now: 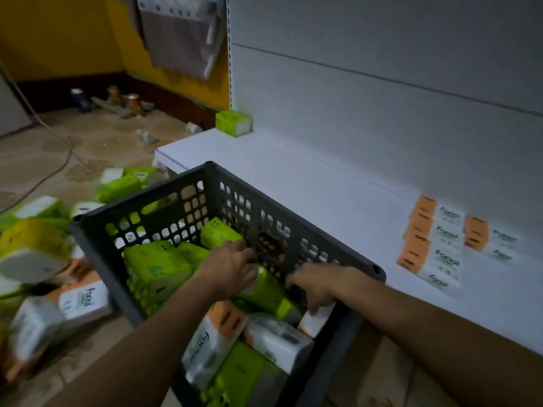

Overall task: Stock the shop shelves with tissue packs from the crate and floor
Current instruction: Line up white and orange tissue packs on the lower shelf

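Note:
A dark grey plastic crate (182, 183) stands on the floor against the white shelf (323, 195), holding several green and orange-white tissue packs. Both my hands reach into it. My left hand (232, 267) lies on a green tissue pack (269, 292) near the crate's far wall, fingers curled over its top. My right hand (316, 284) reaches down by the crate's right wall, its fingers on a white-orange pack (316, 320); whether they grip it I cannot tell. On the shelf, several orange-white "Facial" packs (435, 248) lie at the right and one green pack (233, 123) stands at the far left.
More green and orange-white packs (44, 245) lie scattered on the tiled floor left of the crate. A cable (55, 168) runs across the floor. Cans and small clutter (117, 101) sit by the yellow wall. A cloth (179, 36) hangs above the shelf's left end.

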### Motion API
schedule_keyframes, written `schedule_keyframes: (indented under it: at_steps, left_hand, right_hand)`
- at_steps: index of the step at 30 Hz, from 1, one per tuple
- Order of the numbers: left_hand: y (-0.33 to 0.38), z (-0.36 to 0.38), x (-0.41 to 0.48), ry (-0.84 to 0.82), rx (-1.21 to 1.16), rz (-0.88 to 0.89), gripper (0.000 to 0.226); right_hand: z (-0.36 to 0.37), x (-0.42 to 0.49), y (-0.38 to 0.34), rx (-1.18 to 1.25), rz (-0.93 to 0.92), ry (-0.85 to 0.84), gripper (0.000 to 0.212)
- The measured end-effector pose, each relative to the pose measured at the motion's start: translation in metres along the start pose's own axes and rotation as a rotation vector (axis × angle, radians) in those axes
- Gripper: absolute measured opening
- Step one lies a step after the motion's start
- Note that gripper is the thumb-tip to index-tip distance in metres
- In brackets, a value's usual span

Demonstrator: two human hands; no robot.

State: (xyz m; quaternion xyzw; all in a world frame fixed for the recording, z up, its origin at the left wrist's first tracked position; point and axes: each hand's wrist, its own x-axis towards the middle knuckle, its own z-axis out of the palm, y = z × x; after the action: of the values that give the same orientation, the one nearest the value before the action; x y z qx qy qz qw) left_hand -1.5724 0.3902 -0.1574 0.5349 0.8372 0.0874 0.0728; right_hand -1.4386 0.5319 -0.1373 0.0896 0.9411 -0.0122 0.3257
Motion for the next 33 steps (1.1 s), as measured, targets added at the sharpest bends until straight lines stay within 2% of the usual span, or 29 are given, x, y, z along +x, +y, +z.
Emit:
schedule_keyframes:
  at_steps: [2,4,6,9,13,16,19,21,23,25,27,30,33]
  left_hand:
    - [-0.007,0.009,-0.006,0.028,-0.049,-0.008,0.082]
    - [-0.012,0.016,-0.010,0.064,-0.107,-0.036,0.073]
    - [-0.012,0.017,-0.011,0.074,-0.121,-0.069,0.063]
    - [-0.007,0.017,-0.010,0.072,-0.091,-0.042,0.064]
    - [-0.009,0.018,-0.014,0.067,-0.083,-0.040,0.032]
    - [-0.009,0.015,-0.016,0.077,-0.072,-0.031,0.037]
    - [-0.007,0.012,-0.019,0.106,-0.091,-0.044,0.063]
    - [-0.008,0.012,-0.019,0.124,-0.122,-0.051,0.069]
    - [-0.008,0.010,-0.021,0.139,-0.146,-0.059,0.062]
    - [-0.008,0.007,-0.022,0.134,-0.149,-0.061,0.046]
    - [-0.009,0.004,-0.024,0.131,-0.143,-0.062,0.046]
    - [-0.004,-0.008,-0.025,0.153,-0.156,-0.052,0.082]
    - [0.009,-0.022,-0.021,0.160,-0.180,0.004,0.103]
  right_hand:
    - [0.020,0.013,-0.001,-0.086,0.027,-0.183,0.061]
    - [0.031,0.021,-0.003,-0.168,0.047,-0.264,0.062]
    - [0.033,0.025,-0.006,-0.246,0.043,-0.252,0.057]
    - [0.032,0.023,-0.010,-0.350,0.037,-0.264,0.055]
    - [0.036,0.022,-0.016,-0.447,0.041,-0.323,0.049]
    - [0.034,0.021,-0.018,-0.449,0.024,-0.230,0.038]
    - [0.029,0.020,-0.019,-0.312,0.006,-0.043,0.032]
    - [0.022,0.013,-0.017,-0.148,0.035,0.073,0.034]
    - [0.014,0.005,-0.011,0.009,0.077,0.156,0.035]
    - [0.008,-0.004,-0.004,0.177,0.115,0.218,0.035]
    - [0.000,-0.010,0.004,0.344,0.133,0.288,0.034]
    - [-0.018,-0.023,0.013,0.634,0.110,0.475,0.029]
    - [-0.037,-0.039,0.023,0.912,0.070,0.676,0.030]
